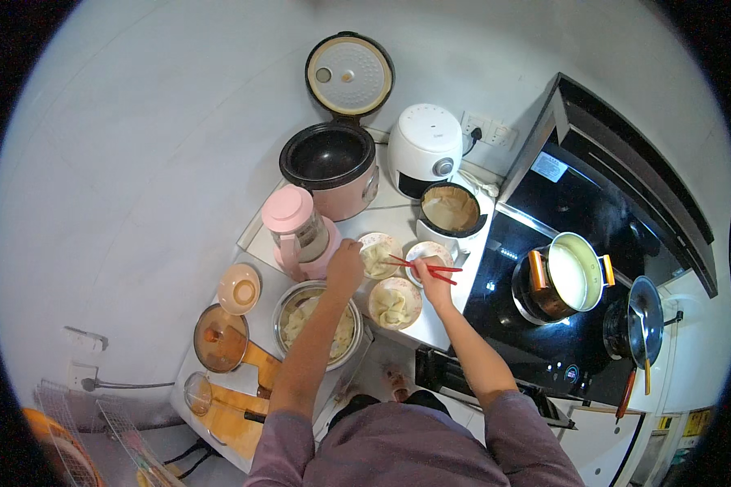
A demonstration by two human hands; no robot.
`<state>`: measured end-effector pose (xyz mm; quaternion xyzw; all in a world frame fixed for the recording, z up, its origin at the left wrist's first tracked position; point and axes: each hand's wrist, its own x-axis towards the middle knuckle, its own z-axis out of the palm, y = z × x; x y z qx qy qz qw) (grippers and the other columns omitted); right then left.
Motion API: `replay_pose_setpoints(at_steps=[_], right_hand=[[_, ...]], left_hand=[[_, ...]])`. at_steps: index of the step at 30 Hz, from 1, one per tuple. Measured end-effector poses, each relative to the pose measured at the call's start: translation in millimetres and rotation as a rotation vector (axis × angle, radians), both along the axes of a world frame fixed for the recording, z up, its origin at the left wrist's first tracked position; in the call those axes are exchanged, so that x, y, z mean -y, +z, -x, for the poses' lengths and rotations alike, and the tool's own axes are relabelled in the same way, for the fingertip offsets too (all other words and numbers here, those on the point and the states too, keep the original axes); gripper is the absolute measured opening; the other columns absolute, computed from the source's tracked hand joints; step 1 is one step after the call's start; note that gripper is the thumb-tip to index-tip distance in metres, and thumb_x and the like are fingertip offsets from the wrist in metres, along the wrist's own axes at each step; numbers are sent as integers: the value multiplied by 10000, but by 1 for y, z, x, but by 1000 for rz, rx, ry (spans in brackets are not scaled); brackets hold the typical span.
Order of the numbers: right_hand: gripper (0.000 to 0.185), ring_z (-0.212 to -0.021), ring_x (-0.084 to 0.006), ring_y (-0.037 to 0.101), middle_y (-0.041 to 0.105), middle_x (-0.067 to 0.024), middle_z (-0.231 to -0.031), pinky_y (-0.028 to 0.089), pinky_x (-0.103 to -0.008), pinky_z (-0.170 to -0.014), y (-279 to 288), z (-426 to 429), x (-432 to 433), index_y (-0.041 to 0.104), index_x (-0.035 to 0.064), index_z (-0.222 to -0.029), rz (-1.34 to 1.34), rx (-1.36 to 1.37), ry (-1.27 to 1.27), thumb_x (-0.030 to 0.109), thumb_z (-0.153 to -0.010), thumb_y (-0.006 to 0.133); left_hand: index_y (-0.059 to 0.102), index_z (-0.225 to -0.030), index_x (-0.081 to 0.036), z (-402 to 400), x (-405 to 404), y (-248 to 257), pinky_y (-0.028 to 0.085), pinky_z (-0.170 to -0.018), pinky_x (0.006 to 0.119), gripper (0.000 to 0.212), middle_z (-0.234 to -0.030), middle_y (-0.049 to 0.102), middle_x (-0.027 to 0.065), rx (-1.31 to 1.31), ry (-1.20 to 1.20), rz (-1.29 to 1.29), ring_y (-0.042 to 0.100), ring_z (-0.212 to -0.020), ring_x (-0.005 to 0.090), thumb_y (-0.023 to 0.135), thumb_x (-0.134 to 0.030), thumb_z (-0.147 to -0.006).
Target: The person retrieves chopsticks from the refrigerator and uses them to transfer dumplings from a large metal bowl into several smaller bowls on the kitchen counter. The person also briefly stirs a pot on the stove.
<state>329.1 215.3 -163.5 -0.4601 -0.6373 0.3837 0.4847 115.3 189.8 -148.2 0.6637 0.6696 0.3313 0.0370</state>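
Red chopsticks (443, 268) are held in my right hand (431, 280), over a patterned bowl (427, 248) partly hidden by the hand. Their tips reach to the right edge of a second patterned bowl (365, 238), which holds pale dumplings or wontons (377, 258). At that bowl's left rim is my left hand (345, 268), its fingers bent; whether they grip the rim cannot be made out. Nearer me stands a third bowl (376, 315) with more pale dumplings (392, 306). A large metal basin (357, 332) with pale food lies partly under my left forearm.
A pink kettle (290, 210), an open rice cooker (341, 195) and a white air fryer (426, 137) with its basket (451, 210) out stand behind. At right, a pot (551, 286) of whitish liquid and a wok (639, 322) sit on the black hob (499, 341). A strainer (198, 394) lies at left.
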Motion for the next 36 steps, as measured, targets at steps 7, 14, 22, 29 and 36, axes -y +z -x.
replay_pose_setpoints(at_steps=[7,14,22,29,36], right_hand=[[194,-742,-227,560,603,-100,-734,429,-345,-722,58,-7,25,650,-7,-770,-148,113,124,116,-867,535],[146,-743,-183,542,557,-112,-797,455,-293,-679,53,7,104,649,-28,-837,252,-51,478,74,-863,548],[76,-668,-255,573,554,-120,-734,458,-346,-596,26,69,134,648,14,-826,-136,240,370,60,-820,587],[87,-678,-296,592,567,-123,-773,475,-359,-590,27,91,170,635,27,-853,-305,359,501,82,-788,619],[120,-726,-261,610,603,-117,-852,483,-321,-638,36,84,191,631,32,-916,-179,190,833,57,-801,606]], left_hand=[[577,-1013,-53,31,72,22,470,-726,402,240,-1021,559,138,84,75,58,571,-869,328,532,-58,-777],[582,-1029,-59,74,215,17,471,-705,376,235,-1012,565,125,285,325,207,586,-807,305,548,-69,-797],[582,-1047,-52,76,286,-31,458,-718,381,253,-956,564,139,248,402,264,574,-820,297,567,-102,-799],[570,-1024,-18,69,286,-42,459,-735,384,240,-986,559,151,267,402,307,574,-827,315,565,-82,-793],[575,-1021,-25,75,291,-53,462,-734,379,222,-987,563,146,332,357,158,578,-834,310,560,-103,-814]])
